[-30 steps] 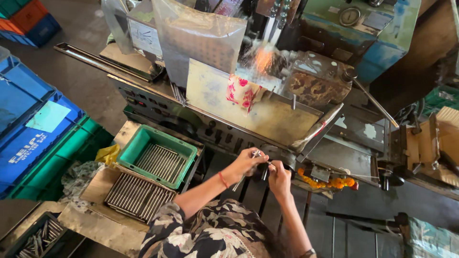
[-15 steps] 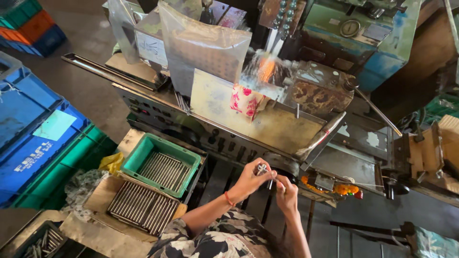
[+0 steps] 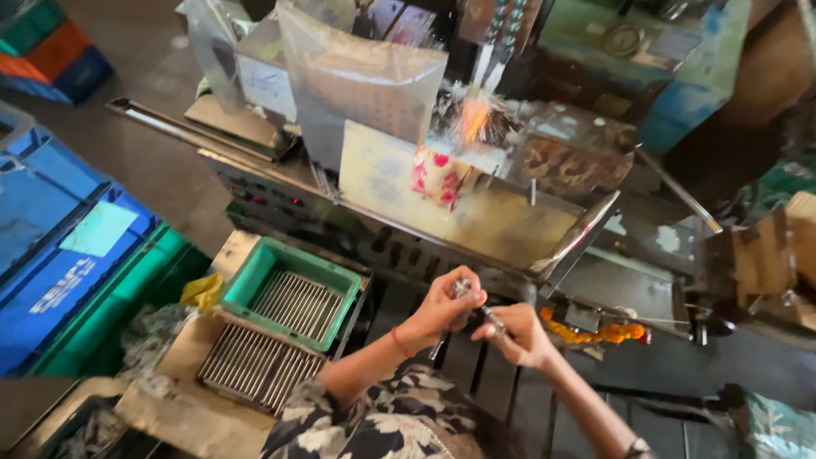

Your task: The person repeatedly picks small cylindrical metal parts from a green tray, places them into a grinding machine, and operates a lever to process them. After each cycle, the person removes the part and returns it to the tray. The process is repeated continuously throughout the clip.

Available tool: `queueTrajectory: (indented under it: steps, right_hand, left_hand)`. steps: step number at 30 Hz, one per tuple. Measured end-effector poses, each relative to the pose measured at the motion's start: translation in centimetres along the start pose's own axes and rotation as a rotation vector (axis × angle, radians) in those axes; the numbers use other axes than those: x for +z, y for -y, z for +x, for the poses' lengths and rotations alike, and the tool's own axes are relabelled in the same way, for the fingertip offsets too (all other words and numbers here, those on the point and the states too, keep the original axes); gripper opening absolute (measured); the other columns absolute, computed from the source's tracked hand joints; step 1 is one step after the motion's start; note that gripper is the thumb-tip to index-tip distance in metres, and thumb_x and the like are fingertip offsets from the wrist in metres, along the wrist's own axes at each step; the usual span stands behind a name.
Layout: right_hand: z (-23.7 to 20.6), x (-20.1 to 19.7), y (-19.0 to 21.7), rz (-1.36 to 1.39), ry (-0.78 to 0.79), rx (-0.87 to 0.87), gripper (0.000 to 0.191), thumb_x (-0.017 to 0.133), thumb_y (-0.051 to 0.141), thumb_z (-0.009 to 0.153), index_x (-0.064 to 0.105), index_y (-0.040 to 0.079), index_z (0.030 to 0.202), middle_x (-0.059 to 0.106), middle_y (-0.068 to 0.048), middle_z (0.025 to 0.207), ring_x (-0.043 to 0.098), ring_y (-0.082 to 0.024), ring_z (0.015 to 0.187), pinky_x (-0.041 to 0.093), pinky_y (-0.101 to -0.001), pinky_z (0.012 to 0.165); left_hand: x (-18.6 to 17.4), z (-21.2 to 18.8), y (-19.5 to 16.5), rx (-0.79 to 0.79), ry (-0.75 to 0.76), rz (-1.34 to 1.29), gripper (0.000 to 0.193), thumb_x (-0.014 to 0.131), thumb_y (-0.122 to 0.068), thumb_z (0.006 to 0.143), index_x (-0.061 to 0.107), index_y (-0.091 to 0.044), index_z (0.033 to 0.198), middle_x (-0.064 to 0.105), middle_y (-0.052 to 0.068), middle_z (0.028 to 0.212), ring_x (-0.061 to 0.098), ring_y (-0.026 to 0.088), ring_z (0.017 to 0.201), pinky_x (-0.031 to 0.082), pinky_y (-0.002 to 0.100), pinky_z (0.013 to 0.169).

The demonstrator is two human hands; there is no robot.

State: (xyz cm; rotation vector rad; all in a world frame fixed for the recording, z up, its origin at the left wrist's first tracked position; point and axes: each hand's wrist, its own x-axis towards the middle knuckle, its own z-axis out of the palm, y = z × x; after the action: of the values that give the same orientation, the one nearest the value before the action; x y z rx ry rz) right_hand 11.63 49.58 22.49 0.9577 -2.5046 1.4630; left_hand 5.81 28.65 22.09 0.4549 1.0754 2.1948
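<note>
My left hand [image 3: 444,308] and my right hand [image 3: 521,334] meet in front of the machine, both closed on a short metal rod [image 3: 476,304] held between the fingertips. A red thread circles my left wrist. The rod's lower end is hidden by my fingers. Behind the hands, sparks [image 3: 474,117] glow at the machine's working head, above a sloped metal chute [image 3: 476,217] with a flowered cloth on it.
A green tray [image 3: 252,276] of metal rods and a cardboard tray [image 3: 183,336] of more rods sit at my left. Blue crates [image 3: 59,255] stand farther left. Plastic sheets [image 3: 365,81] shield the machine. An orange garland [image 3: 595,333] lies at right.
My hands stay together on the rod and have shifted slightly right and down in view. The camera has tilted, so the machine and trays sit a little differently in frame.
</note>
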Motion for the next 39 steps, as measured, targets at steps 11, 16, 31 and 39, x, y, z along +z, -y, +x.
queueTrajectory:
  steps: [11,16,31,39]
  right_hand:
    - [-2.7,8.0,-6.6,0.602,-0.398,0.549,0.044,0.058,0.038,0.096,0.068,0.001,0.074,0.068,-0.003,0.063,0.056,-0.01,0.054,0.043,-0.0275,0.05]
    - [0.7,5.6,-5.4,0.325,-0.243,0.234,0.053,0.06,0.041,0.1,0.067,0.002,0.065,0.06,0.002,0.055,0.051,-0.005,0.048,0.038,-0.0243,0.046]
    - [4.2,13.7,-8.8,-0.458,-0.65,0.534,0.042,0.078,0.028,0.088,0.061,0.001,0.062,0.055,-0.015,0.054,0.049,-0.026,0.043,0.041,-0.0366,0.046]
    - [4.2,7.1,-15.9,-0.279,-0.738,0.734,0.042,0.074,0.034,0.096,0.07,0.0,0.071,0.054,-0.01,0.053,0.043,-0.013,0.051,0.037,-0.0329,0.049]
  left_hand:
    - [-2.5,-0.2,0.2,-0.175,-0.148,-0.004,0.021,0.074,-0.023,0.097,0.055,-0.014,0.093,0.043,-0.01,0.061,0.035,0.001,0.044,0.021,0.022,0.039]
    - [-3.3,-0.4,-1.4,0.023,-0.136,0.019,0.018,0.074,-0.022,0.097,0.058,-0.015,0.095,0.042,-0.008,0.057,0.034,0.0,0.039,0.02,0.021,0.036]
    - [-32.8,-7.8,2.8,-0.181,-0.663,0.191,0.026,0.081,-0.028,0.09,0.061,-0.013,0.096,0.04,-0.008,0.058,0.034,0.005,0.041,0.025,0.024,0.037]
    - [-35.9,-0.5,-1.4,0.016,-0.569,1.455,0.034,0.078,-0.035,0.085,0.061,-0.01,0.101,0.071,0.016,0.078,0.07,0.04,0.076,0.054,0.05,0.066]
